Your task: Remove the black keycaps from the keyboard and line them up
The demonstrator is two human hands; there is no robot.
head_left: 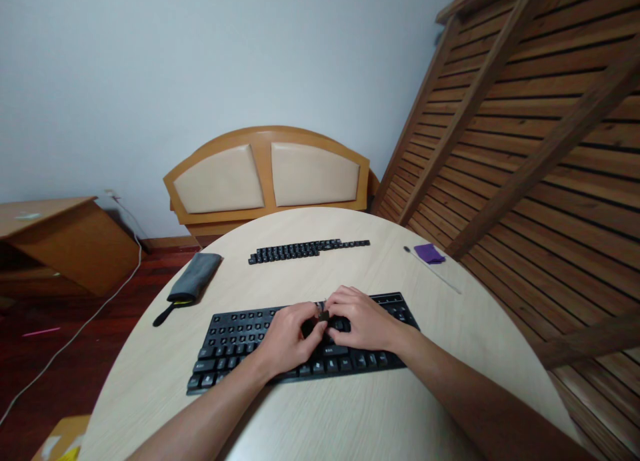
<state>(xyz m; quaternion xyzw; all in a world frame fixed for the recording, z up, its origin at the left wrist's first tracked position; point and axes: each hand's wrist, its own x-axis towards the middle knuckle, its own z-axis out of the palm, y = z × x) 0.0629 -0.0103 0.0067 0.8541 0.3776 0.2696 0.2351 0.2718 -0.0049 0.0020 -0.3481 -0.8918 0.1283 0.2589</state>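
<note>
A black keyboard (235, 371) lies slightly askew on the round table, its upper left rows bare of keycaps and the lower rows covered. Over its middle, my left hand (290, 334) pinches a small dark keycap (323, 316) between thumb and index finger. My right hand (357, 317) meets it from the other side, its curled fingertips on the same keycap and its palm above the right part of the keyboard. The keys under both hands are partly hidden. Farther back, loose keycaps (287, 251) are laid out in close rows.
A grey pouch (196, 277) with a black loop sits at the table's left. To the right are a thin brush-like stick (433, 269) and a folded purple cloth (429, 253). The pale tabletop (480, 367) has a curved edge; a slatted wooden frame (530, 147) leans close on the right.
</note>
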